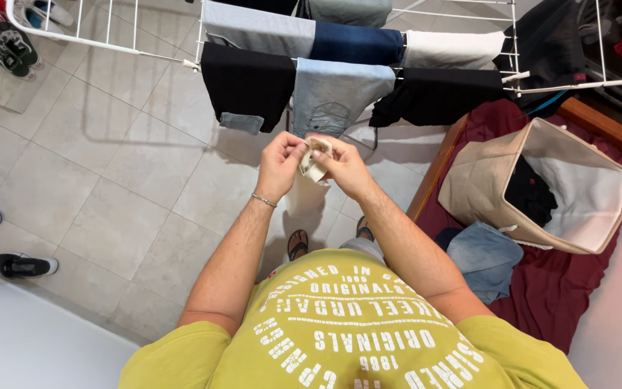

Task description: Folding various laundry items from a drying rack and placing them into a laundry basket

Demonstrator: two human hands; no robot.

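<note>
Our two hands pinch one small cream cloth before the drying rack.

We raise both forearms; our left hand (280, 162) and right hand (343, 167) close on the cream cloth (315, 160), held in the air below one pale jeans (336, 101) on the white rack (512, 72). One beige laundry basket (484, 189) sits on the bed (563, 288).

Bright, even light fills the scene, daylight by the look; the tiled floor (109, 180) shows soft, pale shadows under the drying rack (138, 36); no harsh glare; focus is sharp across the middle; wide-lens bending curves the rack's bars and stretches the edges; the lower-right corner washes out to a pale blur.
</note>
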